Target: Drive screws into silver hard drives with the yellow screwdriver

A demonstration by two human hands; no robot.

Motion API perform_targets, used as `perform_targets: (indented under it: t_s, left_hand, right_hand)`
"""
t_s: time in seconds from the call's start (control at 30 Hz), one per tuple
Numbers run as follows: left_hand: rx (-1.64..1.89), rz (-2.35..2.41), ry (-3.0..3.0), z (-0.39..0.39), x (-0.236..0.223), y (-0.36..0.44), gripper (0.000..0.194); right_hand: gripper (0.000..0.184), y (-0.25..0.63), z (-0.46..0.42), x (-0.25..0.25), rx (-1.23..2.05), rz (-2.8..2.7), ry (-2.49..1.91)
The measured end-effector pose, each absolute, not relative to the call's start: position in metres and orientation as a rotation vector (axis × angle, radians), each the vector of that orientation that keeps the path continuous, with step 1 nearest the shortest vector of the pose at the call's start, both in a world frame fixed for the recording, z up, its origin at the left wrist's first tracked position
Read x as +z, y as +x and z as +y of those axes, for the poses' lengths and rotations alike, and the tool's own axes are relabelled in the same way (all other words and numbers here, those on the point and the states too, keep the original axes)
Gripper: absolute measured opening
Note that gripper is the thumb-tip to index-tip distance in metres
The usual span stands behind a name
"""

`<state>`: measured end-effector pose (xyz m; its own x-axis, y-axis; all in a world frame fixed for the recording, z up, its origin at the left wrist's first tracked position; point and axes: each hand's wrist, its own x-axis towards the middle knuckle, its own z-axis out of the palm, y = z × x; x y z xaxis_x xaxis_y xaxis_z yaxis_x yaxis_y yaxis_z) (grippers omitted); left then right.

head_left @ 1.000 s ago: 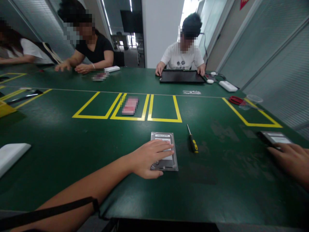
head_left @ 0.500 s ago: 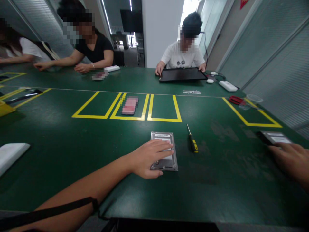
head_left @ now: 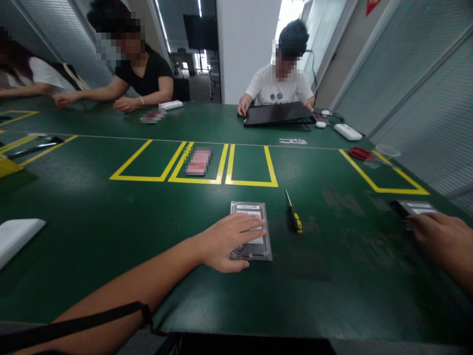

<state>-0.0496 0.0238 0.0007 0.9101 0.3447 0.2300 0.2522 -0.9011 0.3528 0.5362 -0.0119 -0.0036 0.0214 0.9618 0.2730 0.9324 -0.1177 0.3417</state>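
Note:
A silver hard drive (head_left: 254,209) lies flat on the green table (head_left: 92,222) in front of me. My left hand (head_left: 229,241) rests flat on it, fingers stretched out across its label. A yellow-and-black screwdriver (head_left: 294,217) lies just to the right of the drive. At the far right my right hand (head_left: 441,236) covers the near end of a second hard drive (head_left: 414,207), knuckles up and fingers curled over it.
Three yellow-taped boxes (head_left: 251,182) mark the table beyond the drive; a blurred pink item (head_left: 198,161) lies in the middle one. A white object (head_left: 16,234) is at the left edge, red scissors (head_left: 360,154) far right. Three people sit across; one tilts a black panel (head_left: 279,114).
My right hand has slid forward and left over the second hard drive. The person opposite has lifted the black panel's near edge. My left hand has not moved.

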Motion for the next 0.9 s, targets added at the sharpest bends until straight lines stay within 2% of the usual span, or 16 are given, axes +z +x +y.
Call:
perform_targets:
  t_s: [0.1, 0.23, 0.4, 0.63, 0.9]
  left_hand:
    - [0.413, 0.441, 2.747, 0.024, 0.001, -0.05, 0.085]
    - [0.415, 0.438, 2.739, 0.023, 0.002, -0.049, 0.083]
    - [0.43, 0.435, 2.739, 0.023, 0.001, -0.05, 0.086]
    - [0.448, 0.424, 2.745, 0.023, 0.002, -0.051, 0.084]
    - [0.475, 0.405, 2.743, 0.024, 0.002, -0.048, 0.083]
  right_hand:
    - [0.036, 0.499, -0.002, 0.013, 0.688, 2.068, 2.259]
    - [0.023, 0.432, 0.015, 0.039, 0.417, 2.015, 2.542]
    - [0.019, 0.343, 0.03, 0.06, 0.001, 2.274, 2.777]
    - [0.031, 0.232, 0.032, 0.068, -0.668, 2.933, 2.488]
    - [0.028, 0.184, 0.015, 0.055, -1.532, 3.003, 2.165]
